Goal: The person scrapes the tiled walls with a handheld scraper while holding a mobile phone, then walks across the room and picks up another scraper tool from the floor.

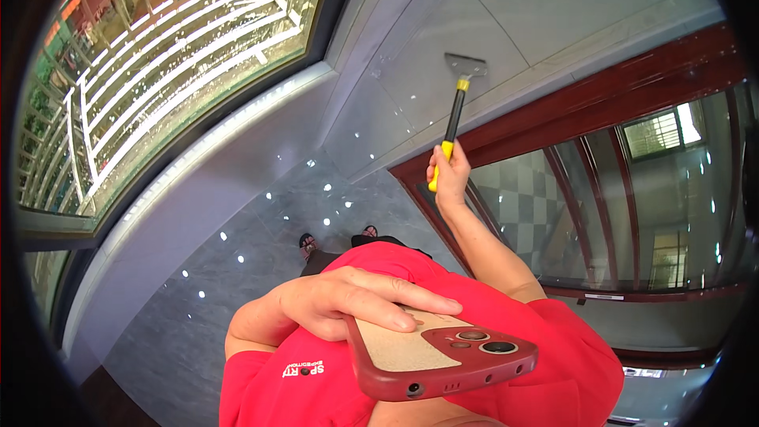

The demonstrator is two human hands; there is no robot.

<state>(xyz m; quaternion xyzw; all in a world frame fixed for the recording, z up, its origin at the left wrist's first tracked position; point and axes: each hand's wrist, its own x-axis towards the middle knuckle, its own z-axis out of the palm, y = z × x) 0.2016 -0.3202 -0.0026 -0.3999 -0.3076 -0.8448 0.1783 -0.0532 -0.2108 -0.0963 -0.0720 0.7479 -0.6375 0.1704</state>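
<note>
My right hand (pixel 449 178) is stretched forward, its fingers wrapped around the yellow and black handle of a long-handled scraper (pixel 456 110). The scraper's wide metal head (pixel 466 65) is over the grey wall tiles (pixel 439 29); whether the blade touches them I cannot tell. Close below the camera, my left hand (pixel 350 299) grips a smartphone (pixel 409 347) in a dark red case. Its fingers lie across the phone's beige back, and the camera lenses face up. The thumb is hidden.
On the left, a window (pixel 178 89) with metal bars rises above a light sill (pixel 237 112). To the right stands a dark red framed glass door or window (pixel 533 201) with reflections. Grey floor tiles (pixel 278 201) with light spots lie around my sandalled feet (pixel 308 244).
</note>
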